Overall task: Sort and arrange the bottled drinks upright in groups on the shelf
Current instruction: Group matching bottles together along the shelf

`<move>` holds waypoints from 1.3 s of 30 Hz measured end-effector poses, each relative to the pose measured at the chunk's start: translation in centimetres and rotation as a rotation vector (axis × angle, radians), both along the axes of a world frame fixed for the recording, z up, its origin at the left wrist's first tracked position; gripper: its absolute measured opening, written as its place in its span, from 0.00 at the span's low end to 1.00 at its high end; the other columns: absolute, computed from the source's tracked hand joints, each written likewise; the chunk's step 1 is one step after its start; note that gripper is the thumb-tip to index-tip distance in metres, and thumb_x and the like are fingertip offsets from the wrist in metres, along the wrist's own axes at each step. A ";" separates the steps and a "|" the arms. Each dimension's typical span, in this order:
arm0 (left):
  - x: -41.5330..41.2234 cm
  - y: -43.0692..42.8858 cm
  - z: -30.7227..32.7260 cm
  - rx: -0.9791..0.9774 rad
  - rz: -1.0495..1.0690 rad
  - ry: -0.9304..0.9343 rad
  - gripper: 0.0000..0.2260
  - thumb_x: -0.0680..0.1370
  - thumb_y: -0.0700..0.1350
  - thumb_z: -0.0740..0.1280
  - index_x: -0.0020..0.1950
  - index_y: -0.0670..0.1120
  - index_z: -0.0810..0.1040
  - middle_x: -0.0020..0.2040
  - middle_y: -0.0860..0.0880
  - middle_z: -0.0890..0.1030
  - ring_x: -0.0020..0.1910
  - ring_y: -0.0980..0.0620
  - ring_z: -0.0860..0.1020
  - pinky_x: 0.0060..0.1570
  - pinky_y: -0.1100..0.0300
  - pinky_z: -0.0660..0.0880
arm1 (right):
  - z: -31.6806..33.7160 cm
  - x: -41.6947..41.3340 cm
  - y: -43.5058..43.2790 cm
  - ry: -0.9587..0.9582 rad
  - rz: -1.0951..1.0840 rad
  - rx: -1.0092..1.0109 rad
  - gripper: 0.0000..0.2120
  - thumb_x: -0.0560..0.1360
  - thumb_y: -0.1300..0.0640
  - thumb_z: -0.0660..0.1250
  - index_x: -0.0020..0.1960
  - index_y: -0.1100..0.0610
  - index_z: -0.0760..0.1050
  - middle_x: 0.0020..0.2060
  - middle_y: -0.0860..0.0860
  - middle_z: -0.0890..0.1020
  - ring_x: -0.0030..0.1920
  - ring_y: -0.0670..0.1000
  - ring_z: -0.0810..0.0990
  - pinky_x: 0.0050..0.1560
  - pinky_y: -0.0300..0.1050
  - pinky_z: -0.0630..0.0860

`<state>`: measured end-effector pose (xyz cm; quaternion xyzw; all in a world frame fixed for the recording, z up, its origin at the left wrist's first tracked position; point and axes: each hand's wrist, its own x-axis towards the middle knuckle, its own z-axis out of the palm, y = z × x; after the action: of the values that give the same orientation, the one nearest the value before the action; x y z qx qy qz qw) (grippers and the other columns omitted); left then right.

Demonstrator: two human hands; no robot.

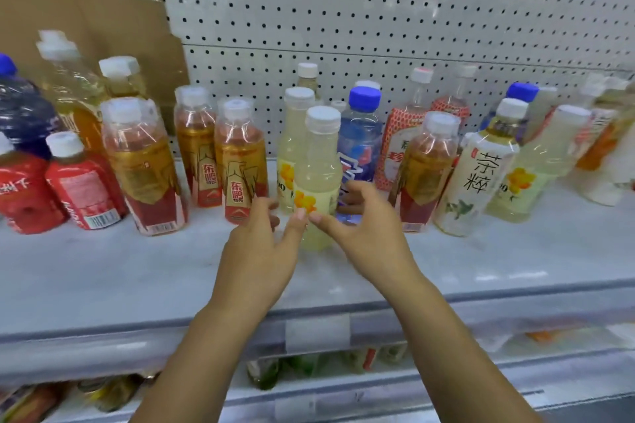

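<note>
A pale yellow drink bottle (318,161) with a white cap stands upright mid-shelf, in front of a matching bottle (292,144). My left hand (261,244) and my right hand (364,230) cup it from either side with fingers spread and loosely bent. Both thumb tips meet in front of its label, and neither hand plainly grips it. A third pale yellow bottle (529,182) stands further right. Gold-and-red bottles (240,161) stand to the left, with one more (426,168) on the right.
A blue-capped bottle (360,137) and a white tea bottle (477,178) stand to the right, red bottles (82,189) to the left. The pegboard (378,17) backs the white shelf (137,271). Bare shelf lies in front of the bottles. A lower shelf (309,371) holds more drinks.
</note>
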<state>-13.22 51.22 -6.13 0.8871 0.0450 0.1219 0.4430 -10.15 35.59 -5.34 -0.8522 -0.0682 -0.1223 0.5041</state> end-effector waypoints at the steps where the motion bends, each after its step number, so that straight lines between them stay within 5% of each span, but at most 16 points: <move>1: 0.0 -0.8 0.2 -0.033 -0.009 -0.022 0.22 0.78 0.64 0.63 0.68 0.55 0.68 0.60 0.55 0.77 0.59 0.53 0.76 0.54 0.57 0.72 | 0.3 -0.5 -1.4 -0.040 -0.050 0.025 0.21 0.70 0.46 0.78 0.58 0.48 0.74 0.49 0.40 0.80 0.49 0.39 0.80 0.44 0.30 0.75; 4: 0.7 -3.3 0.6 -0.088 -0.027 -0.070 0.27 0.75 0.60 0.70 0.69 0.56 0.63 0.60 0.59 0.73 0.58 0.56 0.74 0.55 0.58 0.72 | 1.0 -1.5 -7.0 -0.205 -0.329 0.160 0.11 0.74 0.49 0.75 0.51 0.53 0.78 0.42 0.44 0.82 0.41 0.39 0.81 0.40 0.30 0.76; 8: 2.3 -6.3 0.0 -0.204 0.058 -0.150 0.36 0.75 0.52 0.74 0.76 0.49 0.56 0.69 0.51 0.72 0.61 0.52 0.74 0.56 0.57 0.71 | 0.3 0.0 -14.6 -0.249 -0.673 0.327 0.14 0.76 0.48 0.73 0.53 0.54 0.73 0.41 0.43 0.79 0.37 0.36 0.77 0.42 0.35 0.76; 12: 3.3 -8.5 -1.4 -0.332 0.191 -0.201 0.40 0.74 0.49 0.75 0.77 0.49 0.53 0.71 0.47 0.70 0.67 0.45 0.73 0.64 0.49 0.73 | -0.9 3.1 -19.7 -0.156 -0.755 0.372 0.20 0.75 0.46 0.73 0.58 0.54 0.67 0.53 0.51 0.77 0.45 0.43 0.77 0.44 0.34 0.72; 15: 3.8 -9.7 -1.7 -0.382 0.281 -0.214 0.41 0.74 0.48 0.76 0.78 0.47 0.53 0.73 0.44 0.68 0.68 0.43 0.72 0.64 0.51 0.72 | -1.2 5.7 -22.7 -0.072 -0.789 0.327 0.28 0.71 0.43 0.75 0.61 0.55 0.65 0.63 0.56 0.72 0.59 0.55 0.76 0.58 0.51 0.77; 17: 4.2 -10.1 -1.9 -0.378 0.297 -0.220 0.39 0.76 0.47 0.74 0.78 0.46 0.53 0.73 0.44 0.68 0.68 0.43 0.72 0.60 0.54 0.71 | -1.0 6.7 -23.9 -0.023 -0.790 0.286 0.36 0.68 0.42 0.77 0.66 0.56 0.65 0.65 0.55 0.72 0.64 0.58 0.73 0.64 0.57 0.75; 21: 4.9 -9.8 -2.5 -0.373 0.300 -0.236 0.35 0.77 0.47 0.73 0.77 0.47 0.55 0.71 0.44 0.70 0.67 0.43 0.73 0.64 0.43 0.75 | -1.3 7.1 -24.9 0.007 -0.663 0.287 0.36 0.71 0.45 0.77 0.72 0.54 0.65 0.64 0.51 0.77 0.60 0.53 0.77 0.58 0.45 0.74; 31: 5.1 -9.7 -2.9 -0.381 0.292 -0.215 0.30 0.79 0.45 0.70 0.74 0.47 0.57 0.70 0.42 0.69 0.67 0.41 0.73 0.64 0.42 0.73 | -1.3 1.0 -24.2 0.000 -0.561 0.226 0.28 0.72 0.45 0.76 0.67 0.51 0.71 0.59 0.48 0.80 0.59 0.53 0.79 0.60 0.52 0.77; 39: 4.2 -9.3 -2.4 -0.420 0.241 -0.255 0.33 0.78 0.44 0.71 0.76 0.52 0.55 0.70 0.47 0.69 0.66 0.45 0.73 0.66 0.45 0.73 | -0.8 -5.4 -20.2 0.051 -0.316 0.186 0.22 0.69 0.45 0.78 0.58 0.47 0.72 0.51 0.40 0.80 0.51 0.40 0.79 0.46 0.38 0.76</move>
<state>-9.00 41.88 -8.57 0.7414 0.1184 0.2725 0.6017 -15.58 15.42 -6.11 -0.8047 0.0909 -0.1840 0.5570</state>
